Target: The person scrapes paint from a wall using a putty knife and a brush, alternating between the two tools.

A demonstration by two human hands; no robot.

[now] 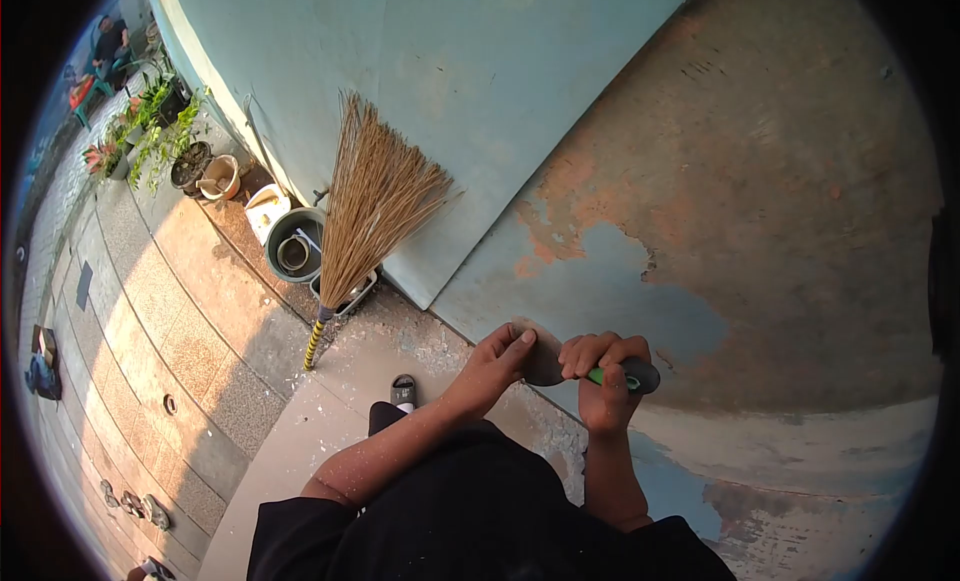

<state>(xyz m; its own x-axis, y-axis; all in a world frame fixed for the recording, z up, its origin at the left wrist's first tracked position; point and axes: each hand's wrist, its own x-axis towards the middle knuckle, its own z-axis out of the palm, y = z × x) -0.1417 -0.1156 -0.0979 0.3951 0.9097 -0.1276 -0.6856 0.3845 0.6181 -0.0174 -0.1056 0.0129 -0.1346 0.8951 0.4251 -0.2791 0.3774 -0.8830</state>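
A paint scraper with a grey blade (pixel 543 355) and a green and black handle (pixel 643 376) is held up in front of my body. My right hand (pixel 606 373) wraps round the handle, thumb along its green part. At the blade's far end my left hand (pixel 500 363) is closed, thumb pressed on the blade's face and the other fingers curled at its edge. Just beyond both hands stands the wall, with blue paint (pixel 640 306) flaked away to a brown bare surface (pixel 780 211).
A stick broom (pixel 375 196) leans bristles-up against the pale blue wall (pixel 480 71). Beside it are a bucket (pixel 292 243) and several plant pots (pixel 220 177). Paint flakes lie on the step (pixel 330 411). Sandals (pixel 155 511) sit at lower left; a person (pixel 110 46) is far off.
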